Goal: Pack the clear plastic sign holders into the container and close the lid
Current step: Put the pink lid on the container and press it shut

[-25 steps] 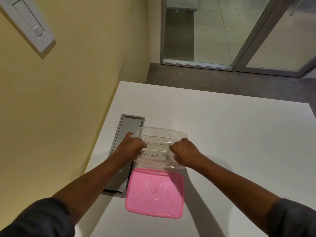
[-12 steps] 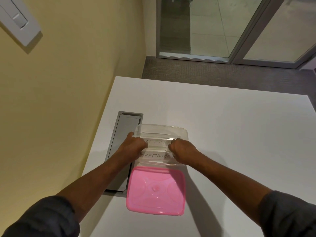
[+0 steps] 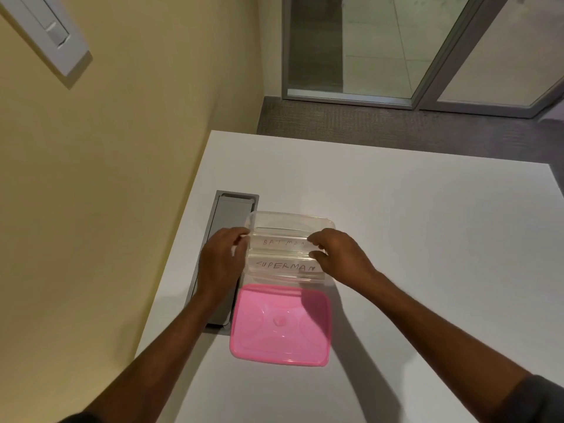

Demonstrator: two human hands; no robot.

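Observation:
A clear plastic container (image 3: 290,217) stands on the white table (image 3: 412,239). Two clear sign holders lie inside it: the far one (image 3: 282,242) reads BATMAN, the near one (image 3: 285,266) reads SUPERMAN. My left hand (image 3: 221,264) rests at the container's left side, fingertips touching the left end of the BATMAN holder. My right hand (image 3: 338,257) is at the right side, fingers curled on the right ends of the holders. The pink lid (image 3: 280,325) lies flat on the table just in front of the container, untouched.
A grey cable hatch (image 3: 232,215) is set into the table left of the container, partly under my left hand. A yellow wall (image 3: 122,178) runs along the left table edge. Glass doors (image 3: 381,47) and grey carpet lie beyond the far edge.
Both hands have eased slightly outward to the container's sides, uncovering more of the BATMAN and SUPERMAN holders. The pink lid has not moved.

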